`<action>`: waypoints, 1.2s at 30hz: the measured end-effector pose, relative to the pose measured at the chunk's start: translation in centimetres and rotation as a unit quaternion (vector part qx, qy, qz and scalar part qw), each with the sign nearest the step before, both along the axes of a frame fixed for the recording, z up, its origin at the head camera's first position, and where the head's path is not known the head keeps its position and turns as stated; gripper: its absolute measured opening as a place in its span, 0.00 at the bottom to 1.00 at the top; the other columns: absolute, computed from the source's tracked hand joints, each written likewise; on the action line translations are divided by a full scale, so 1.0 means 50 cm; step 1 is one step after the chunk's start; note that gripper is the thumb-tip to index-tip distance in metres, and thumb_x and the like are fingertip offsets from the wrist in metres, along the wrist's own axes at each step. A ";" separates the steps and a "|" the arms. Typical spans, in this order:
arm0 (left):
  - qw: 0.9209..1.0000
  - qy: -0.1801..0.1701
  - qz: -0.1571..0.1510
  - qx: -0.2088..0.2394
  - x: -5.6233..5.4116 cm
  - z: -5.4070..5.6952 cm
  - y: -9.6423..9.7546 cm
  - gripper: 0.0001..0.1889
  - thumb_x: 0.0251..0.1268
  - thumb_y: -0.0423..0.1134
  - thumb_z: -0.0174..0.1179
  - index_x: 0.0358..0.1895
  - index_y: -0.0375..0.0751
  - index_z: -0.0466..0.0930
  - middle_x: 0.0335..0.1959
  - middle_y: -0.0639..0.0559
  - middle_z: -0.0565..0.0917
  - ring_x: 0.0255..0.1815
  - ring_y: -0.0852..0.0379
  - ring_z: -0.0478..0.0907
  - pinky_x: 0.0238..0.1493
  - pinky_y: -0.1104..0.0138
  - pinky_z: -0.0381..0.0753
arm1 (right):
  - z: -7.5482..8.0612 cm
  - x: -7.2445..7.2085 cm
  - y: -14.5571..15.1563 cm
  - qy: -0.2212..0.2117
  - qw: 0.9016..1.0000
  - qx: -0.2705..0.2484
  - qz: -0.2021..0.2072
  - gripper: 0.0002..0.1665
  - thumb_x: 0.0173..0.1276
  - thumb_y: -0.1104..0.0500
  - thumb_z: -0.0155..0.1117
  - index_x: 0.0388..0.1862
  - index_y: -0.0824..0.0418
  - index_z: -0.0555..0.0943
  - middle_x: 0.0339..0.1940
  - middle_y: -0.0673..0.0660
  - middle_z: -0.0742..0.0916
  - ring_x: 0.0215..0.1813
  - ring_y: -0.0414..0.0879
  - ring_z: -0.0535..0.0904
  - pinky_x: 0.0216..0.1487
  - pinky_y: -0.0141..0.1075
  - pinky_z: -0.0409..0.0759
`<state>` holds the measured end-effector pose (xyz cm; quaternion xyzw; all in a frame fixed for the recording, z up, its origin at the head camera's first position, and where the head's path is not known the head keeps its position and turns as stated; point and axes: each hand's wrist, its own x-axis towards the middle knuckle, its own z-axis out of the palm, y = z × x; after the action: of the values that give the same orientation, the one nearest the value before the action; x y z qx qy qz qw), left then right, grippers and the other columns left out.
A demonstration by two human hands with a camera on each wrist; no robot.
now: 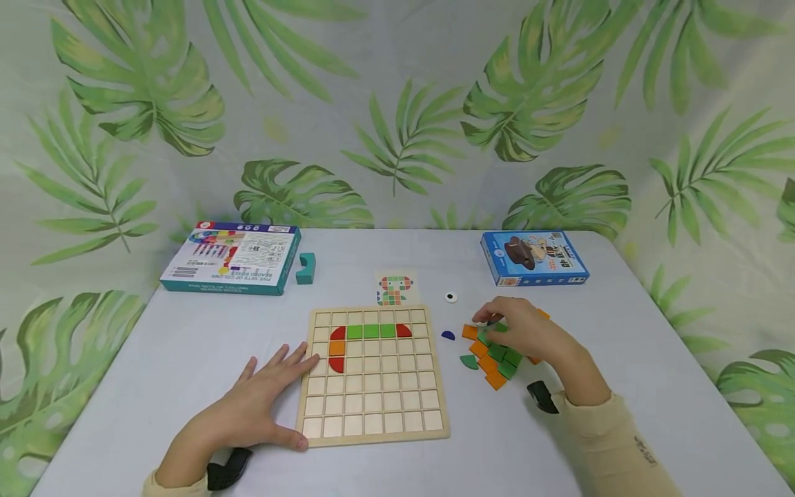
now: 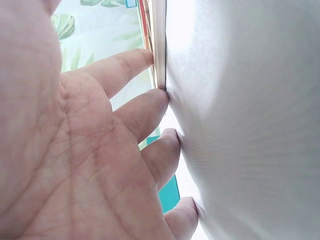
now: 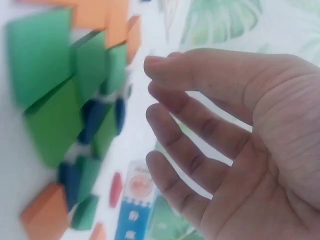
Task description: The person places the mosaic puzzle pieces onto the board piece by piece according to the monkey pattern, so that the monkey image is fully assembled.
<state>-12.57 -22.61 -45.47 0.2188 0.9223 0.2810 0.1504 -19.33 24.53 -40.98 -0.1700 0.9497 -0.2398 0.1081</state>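
A wooden grid board (image 1: pixel 373 440) lies in the middle of the table. Its upper rows hold red quarter-round pieces (image 1: pixel 337 364), green squares (image 1: pixel 370 331) and an orange square (image 1: pixel 337 348). My left hand (image 1: pixel 254 404) is spread along the board's left side, with thumb and index finger at the frame; in the left wrist view the other fingertips (image 2: pixel 187 205) rest on the table. My right hand (image 1: pixel 528 331) hovers over a pile of green and orange tiles (image 1: pixel 487 362). In the right wrist view its fingers are loosely bent, thumb near the index fingertip, with nothing between them.
A picture card (image 1: pixel 396 287) lies behind the board. A white eye disc (image 1: pixel 450 297) and a blue half-round piece (image 1: pixel 448 335) lie right of it. A large box (image 1: pixel 232 259), a teal block (image 1: pixel 306 268) and a blue box (image 1: pixel 534 258) stand at the back.
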 end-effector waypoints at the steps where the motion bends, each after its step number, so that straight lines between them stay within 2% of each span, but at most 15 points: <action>1: 1.000 -0.001 0.000 0.000 0.000 0.000 0.000 0.66 0.35 0.68 0.85 0.85 0.57 0.64 0.90 0.45 0.57 0.90 0.30 0.45 0.79 0.21 0.33 | -0.003 0.001 0.006 -0.002 1.000 0.000 -0.002 0.15 0.71 0.66 0.73 0.56 0.62 0.88 0.52 0.58 0.91 0.54 0.55 0.86 0.60 0.54 0.87; 8: 1.000 -0.005 -0.001 0.001 0.001 0.001 0.000 0.66 0.35 0.68 0.85 0.85 0.57 0.64 0.90 0.45 0.56 0.90 0.30 0.44 0.78 0.21 0.32 | -0.021 0.006 0.021 -0.020 1.000 -0.013 -0.010 0.14 0.72 0.67 0.72 0.55 0.59 0.90 0.57 0.60 0.90 0.58 0.56 0.85 0.62 0.53 0.88; 24: 1.000 -0.006 -0.003 -0.003 -0.002 -0.002 -0.001 0.66 0.36 0.69 0.84 0.85 0.57 0.63 0.90 0.45 0.56 0.90 0.30 0.44 0.78 0.21 0.32 | -0.034 -0.003 0.029 -0.023 1.000 -0.018 -0.009 0.15 0.72 0.67 0.71 0.55 0.60 0.91 0.55 0.58 0.89 0.57 0.55 0.84 0.60 0.51 0.88; 31: 1.000 -0.002 -0.002 -0.003 0.001 0.004 0.002 0.66 0.36 0.69 0.84 0.85 0.56 0.64 0.89 0.45 0.57 0.90 0.29 0.45 0.78 0.20 0.34 | -0.027 -0.011 0.053 -0.009 0.999 0.017 -0.042 0.17 0.71 0.65 0.73 0.58 0.62 0.89 0.53 0.59 0.90 0.55 0.55 0.83 0.63 0.57 0.86; 36: 1.000 0.000 -0.003 -0.001 0.000 0.002 0.000 0.66 0.35 0.69 0.84 0.85 0.56 0.64 0.89 0.45 0.58 0.90 0.29 0.45 0.78 0.20 0.34 | -0.027 -0.012 0.063 -0.024 0.998 0.025 -0.050 0.18 0.71 0.63 0.74 0.59 0.64 0.88 0.51 0.60 0.89 0.54 0.55 0.83 0.62 0.57 0.86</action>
<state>-12.56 -22.61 -45.39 0.2215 0.9218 0.2799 0.1513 -19.95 27.68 -42.33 -0.1137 0.9599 -0.2248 0.1231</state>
